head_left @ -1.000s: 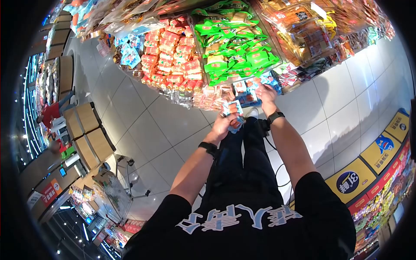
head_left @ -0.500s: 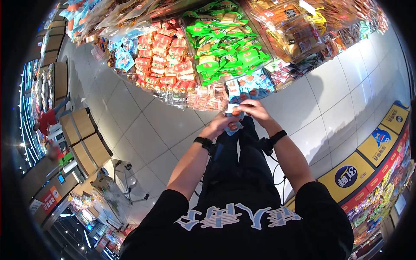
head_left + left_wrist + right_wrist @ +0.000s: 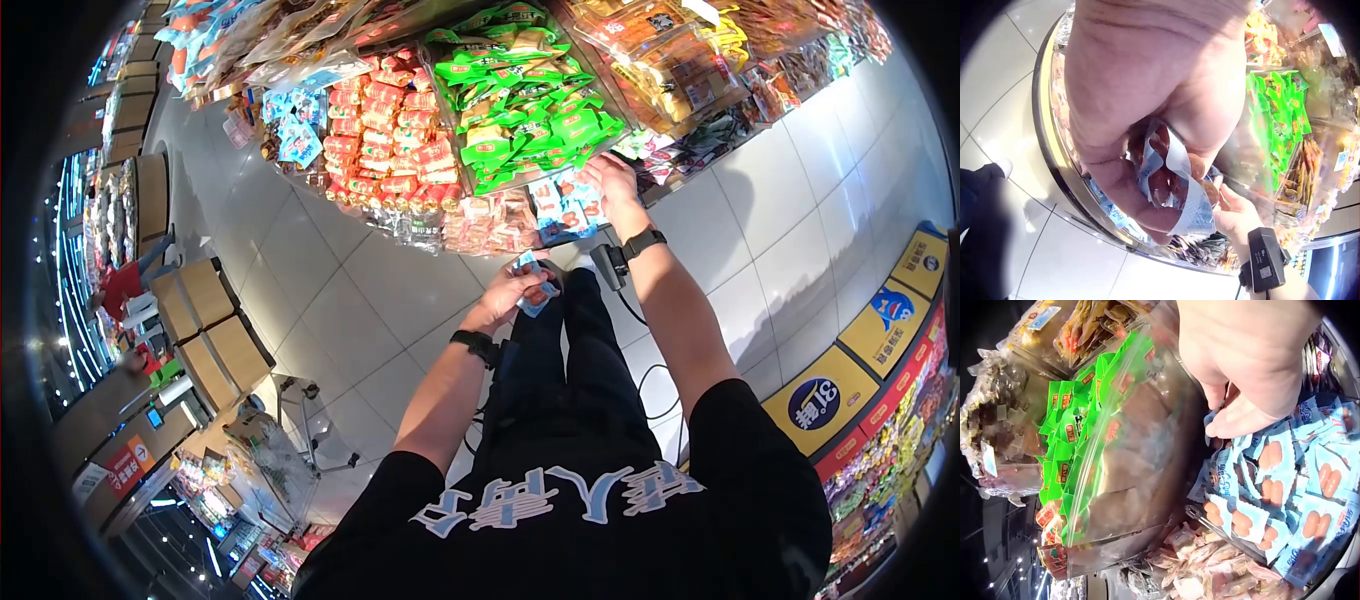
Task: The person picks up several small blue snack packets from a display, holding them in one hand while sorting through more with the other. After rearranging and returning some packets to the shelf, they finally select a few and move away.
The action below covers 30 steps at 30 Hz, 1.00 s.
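While the left hand (image 3: 1157, 75) curls round sausage packets (image 3: 1177, 164) — likely light, soft, slippery — the right hand (image 3: 1250, 359) pinches another packet (image 3: 1209, 417); their flat sealed ends (image 3: 1196, 219) look safest to grip.

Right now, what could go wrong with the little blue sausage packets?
The held packets stick out past the left hand's fingers, so one might slip onto the floor. The right hand is at the loosely heaped packets, so it could nudge some out of place.
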Each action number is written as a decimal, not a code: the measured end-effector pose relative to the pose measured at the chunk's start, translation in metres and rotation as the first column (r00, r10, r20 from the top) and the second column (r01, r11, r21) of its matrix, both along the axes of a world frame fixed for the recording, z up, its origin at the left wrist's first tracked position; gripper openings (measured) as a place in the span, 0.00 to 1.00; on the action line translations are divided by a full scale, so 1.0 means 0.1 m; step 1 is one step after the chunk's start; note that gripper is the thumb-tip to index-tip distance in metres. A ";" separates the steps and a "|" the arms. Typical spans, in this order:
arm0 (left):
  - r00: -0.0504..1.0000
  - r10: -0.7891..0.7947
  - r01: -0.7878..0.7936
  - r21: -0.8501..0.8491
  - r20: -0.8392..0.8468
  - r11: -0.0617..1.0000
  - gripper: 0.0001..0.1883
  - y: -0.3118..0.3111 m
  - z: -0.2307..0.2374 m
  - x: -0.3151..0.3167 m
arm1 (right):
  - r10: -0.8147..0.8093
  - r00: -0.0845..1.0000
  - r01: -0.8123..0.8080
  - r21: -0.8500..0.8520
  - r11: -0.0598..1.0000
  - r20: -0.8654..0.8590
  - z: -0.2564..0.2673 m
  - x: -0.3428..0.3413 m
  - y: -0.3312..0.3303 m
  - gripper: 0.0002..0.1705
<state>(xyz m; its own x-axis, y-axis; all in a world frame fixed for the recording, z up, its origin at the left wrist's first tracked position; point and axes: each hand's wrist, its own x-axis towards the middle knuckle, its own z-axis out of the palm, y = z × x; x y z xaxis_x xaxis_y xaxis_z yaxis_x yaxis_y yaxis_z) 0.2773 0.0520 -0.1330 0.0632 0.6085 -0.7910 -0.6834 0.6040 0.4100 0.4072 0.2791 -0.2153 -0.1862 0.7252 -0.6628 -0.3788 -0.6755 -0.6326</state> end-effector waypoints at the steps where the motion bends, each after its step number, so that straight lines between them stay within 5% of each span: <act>1: 1.000 0.001 -0.002 0.035 0.006 0.999 0.15 -0.05 -0.08 -0.03 | 0.013 1.000 -0.013 0.002 1.000 -0.012 0.07 0.01 0.01 0.18; 3: 0.999 0.035 -0.035 0.079 0.001 0.996 0.12 -0.12 -0.24 -0.04 | -0.005 1.000 0.005 0.008 1.000 0.009 0.21 0.05 -0.06 0.15; 5: 0.994 0.104 -0.102 0.099 -0.013 0.990 0.11 -0.12 -0.37 -0.02 | 0.234 0.957 -0.271 0.236 0.933 0.174 -0.02 0.21 -0.40 0.13; 8: 0.983 0.166 -0.163 0.043 -0.074 0.986 0.09 0.02 -0.28 0.07 | 0.524 0.781 -0.623 0.378 0.685 0.339 0.12 0.32 -1.11 0.13; 10: 0.966 0.158 -0.155 0.029 -0.205 0.987 0.09 0.08 -0.36 0.16 | 0.699 0.550 -0.835 0.315 0.451 0.457 0.46 0.38 -1.35 0.20; 12: 0.958 0.136 -0.132 0.033 -0.254 0.991 0.09 0.10 -0.46 0.23 | 0.604 0.438 -0.891 0.232 0.390 0.666 0.60 0.43 -1.48 0.24; 13: 0.957 0.108 -0.114 -0.010 -0.268 0.993 0.10 0.13 -0.45 0.28 | 0.622 0.559 -0.813 0.217 0.540 0.547 0.53 0.44 -1.55 0.25; 17: 0.968 0.121 -0.142 -0.086 -0.219 0.986 0.09 0.17 -0.25 0.37 | 0.577 0.511 -0.817 0.152 0.556 0.638 0.61 0.51 -1.52 0.23; 23: 0.976 0.028 -0.051 -0.100 -0.218 0.994 0.10 0.12 -0.33 0.34 | 0.491 0.692 -0.677 0.239 0.696 0.530 0.15 0.67 -1.52 0.19; 26: 0.982 0.019 -0.035 -0.083 -0.188 0.996 0.10 0.08 -0.34 0.29 | 0.397 0.908 -0.418 0.193 0.888 0.137 0.03 0.74 -1.34 0.17; 30: 0.982 0.013 -0.035 -0.113 -0.191 0.993 0.11 -0.03 -0.32 0.22 | 0.157 0.971 -0.151 -0.044 0.987 0.178 -0.26 0.66 -1.09 0.23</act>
